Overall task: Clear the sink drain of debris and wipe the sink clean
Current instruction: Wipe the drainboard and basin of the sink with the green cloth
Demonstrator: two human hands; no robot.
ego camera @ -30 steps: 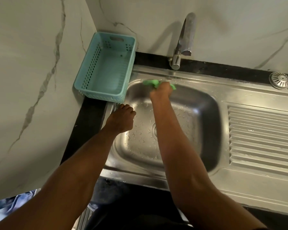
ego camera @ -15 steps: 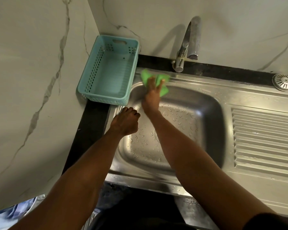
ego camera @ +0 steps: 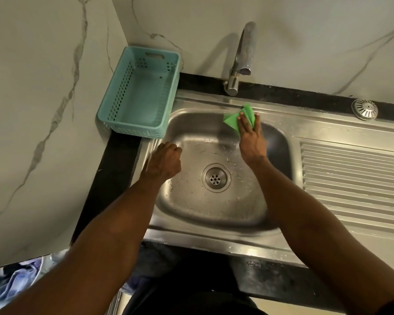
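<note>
Wiping, far wall of sink: our right hand presses a green cloth flat under extended fingers against the far rim, just near of the faucet; an open-palmed press, not a pinch. Our left hand rests loosely curled on the left rim, holding nothing, bracing us. Drain: visible at basin centre, holes apparently free of debris. Droplets scattered over basin floor. Strainer cap: set aside far right, on the counter edge. Basket: far left, apart. Method, as we judge it: keep the palm flat, overlap passes along the rim, then work downward toward the drain so moisture gathers there.
</note>
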